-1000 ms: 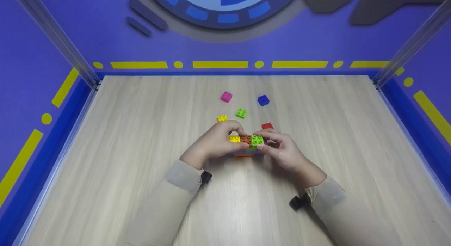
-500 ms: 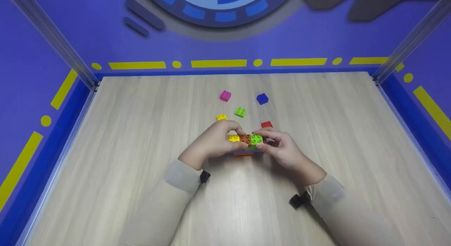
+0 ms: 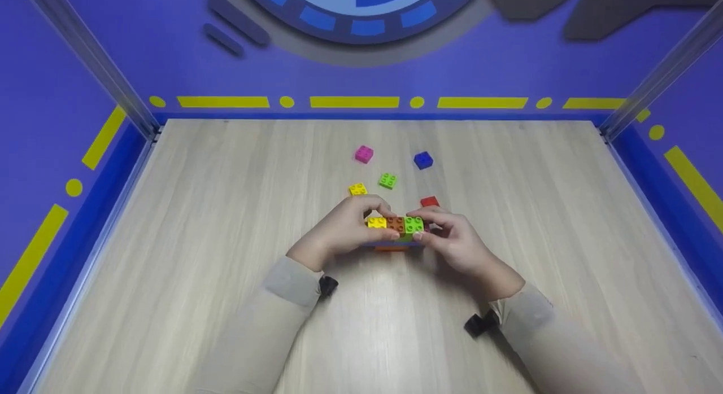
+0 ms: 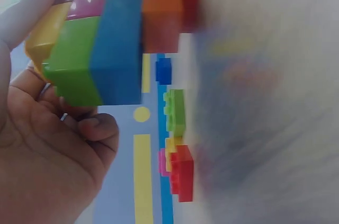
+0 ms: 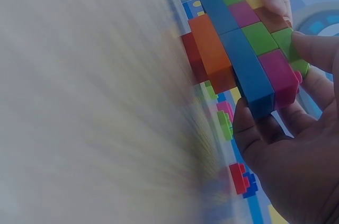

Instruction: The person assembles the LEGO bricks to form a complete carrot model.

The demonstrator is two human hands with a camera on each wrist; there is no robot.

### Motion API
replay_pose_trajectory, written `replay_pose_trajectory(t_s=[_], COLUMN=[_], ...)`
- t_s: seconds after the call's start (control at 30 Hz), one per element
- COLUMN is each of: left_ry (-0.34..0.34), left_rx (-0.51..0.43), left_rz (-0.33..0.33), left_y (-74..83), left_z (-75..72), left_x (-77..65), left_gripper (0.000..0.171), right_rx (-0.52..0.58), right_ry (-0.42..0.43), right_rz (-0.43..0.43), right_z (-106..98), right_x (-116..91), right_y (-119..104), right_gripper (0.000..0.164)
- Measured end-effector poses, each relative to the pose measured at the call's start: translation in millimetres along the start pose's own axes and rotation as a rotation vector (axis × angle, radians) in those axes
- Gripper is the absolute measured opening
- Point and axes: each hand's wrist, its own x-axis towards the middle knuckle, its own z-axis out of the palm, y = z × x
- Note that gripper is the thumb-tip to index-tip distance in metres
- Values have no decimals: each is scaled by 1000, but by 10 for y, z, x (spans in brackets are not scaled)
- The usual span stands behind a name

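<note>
In the head view, we see the left hand [image 3: 350, 227] and right hand [image 3: 462, 241], thumbs and fingers bent, gripping 1 block stack [image 3: 396, 224] mid-tabletop [image 3: 226, 224]. Bare wood spreads left and right toward the side edges; 5 loose bricks [image 3: 387, 181] lie on the far side. From the left wrist, we see its blue row [image 4: 119, 44] jutting past the orange brick [image 4: 161, 17]. From the right wrist, we cannot tell whether its red base [image 5: 195, 57] touches the tabletop.

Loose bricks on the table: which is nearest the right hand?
The red brick, just beyond the right hand; yellow, green, pink and blue ones lie farther.
</note>
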Motion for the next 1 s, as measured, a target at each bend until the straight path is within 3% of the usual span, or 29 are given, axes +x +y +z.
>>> replay_pose_trajectory(t_s=[0.27, 0.5, 0.7, 1.0], left_ry=[1, 8, 110, 207], left_rx=[-23, 28, 92, 128], left_rz=[21, 43, -16, -149], left_y=[-46, -38, -77, -258], left_z=[8, -114, -281, -480], left_x=[41, 46, 87, 308], left_gripper=[30, 30, 28, 32], right_rx=[-1, -30, -48, -46], right_ry=[5, -12, -19, -18], right_rz=[9, 3, 29, 47], right_z=[-20, -25, -29, -5], right_x=[-7, 26, 19, -1], right_y=[-5, -46, -66, -35], right_gripper=[35, 35, 36, 35])
